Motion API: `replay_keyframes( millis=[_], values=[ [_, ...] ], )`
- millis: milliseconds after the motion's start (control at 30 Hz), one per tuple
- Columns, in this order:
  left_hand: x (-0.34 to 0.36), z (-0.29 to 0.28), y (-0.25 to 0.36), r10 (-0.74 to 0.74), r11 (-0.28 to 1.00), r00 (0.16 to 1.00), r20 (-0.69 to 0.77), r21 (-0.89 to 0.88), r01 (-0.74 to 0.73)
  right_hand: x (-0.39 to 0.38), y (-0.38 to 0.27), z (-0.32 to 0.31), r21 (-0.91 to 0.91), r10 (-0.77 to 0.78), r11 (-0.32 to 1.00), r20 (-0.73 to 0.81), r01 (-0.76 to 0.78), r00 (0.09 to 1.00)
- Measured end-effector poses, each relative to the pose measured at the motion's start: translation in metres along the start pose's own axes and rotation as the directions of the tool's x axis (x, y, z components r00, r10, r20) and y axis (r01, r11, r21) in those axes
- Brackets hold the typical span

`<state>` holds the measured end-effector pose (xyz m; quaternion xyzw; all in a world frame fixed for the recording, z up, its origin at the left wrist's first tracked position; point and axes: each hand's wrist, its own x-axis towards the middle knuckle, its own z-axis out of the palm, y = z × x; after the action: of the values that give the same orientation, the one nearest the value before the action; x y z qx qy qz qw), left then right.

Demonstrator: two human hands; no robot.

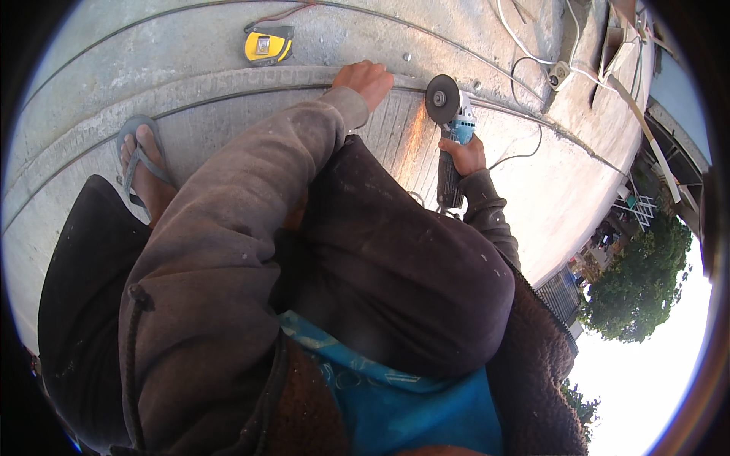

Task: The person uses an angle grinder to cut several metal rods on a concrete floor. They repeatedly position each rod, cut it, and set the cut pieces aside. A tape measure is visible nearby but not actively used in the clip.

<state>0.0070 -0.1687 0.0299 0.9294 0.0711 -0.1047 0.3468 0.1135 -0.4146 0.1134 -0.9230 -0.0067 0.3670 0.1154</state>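
Note:
My right hand [467, 155] is wrapped round the body of a teal and black angle grinder [461, 129], held upright with its dark disc [439, 100] at the far end. The disc is at a thin steel rod [258, 92] along the concrete ledge, and orange sparks [415, 140] spray back toward me. Just left of the disc, my left hand [363, 82] is closed over the rod, its fingers curled down on the ledge. The exact contact between disc and rod is hidden by the disc.
A yellow and black tape measure [268, 47] lies beyond the ledge, left of my hand. Another long thin rod [426, 32] runs farther off. A white socket block [560, 75] with cables sits at the far right. My sandalled foot [144, 161] stands near the ledge.

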Motion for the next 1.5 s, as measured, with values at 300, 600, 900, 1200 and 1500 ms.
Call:
replay_keyframes(
  millis=[300,600,900,1200,1500],
  values=[
    [-0.001,-0.006,0.002,-0.015,1.000,1.000,0.022,0.011,0.015,0.009,-0.002,0.001,0.021,-0.041,0.999,-0.020,0.042,0.999],
    [0.000,0.001,0.001,0.011,1.000,1.000,-0.023,0.018,-0.010,0.020,0.004,0.002,0.049,-0.052,0.997,-0.021,0.053,0.998],
    [-0.001,-0.001,0.001,0.007,1.000,1.000,-0.009,0.007,-0.007,0.003,-0.012,0.000,0.071,-0.003,0.998,-0.001,0.003,1.000],
    [-0.002,-0.002,0.003,0.009,1.000,0.999,-0.034,0.028,-0.008,0.012,-0.004,0.001,0.037,-0.036,0.999,-0.022,0.037,0.999],
    [-0.003,0.005,0.000,0.030,0.999,0.998,-0.048,-0.028,-0.032,0.014,0.006,0.002,0.051,-0.017,0.999,-0.011,0.017,1.000]
  ],
)
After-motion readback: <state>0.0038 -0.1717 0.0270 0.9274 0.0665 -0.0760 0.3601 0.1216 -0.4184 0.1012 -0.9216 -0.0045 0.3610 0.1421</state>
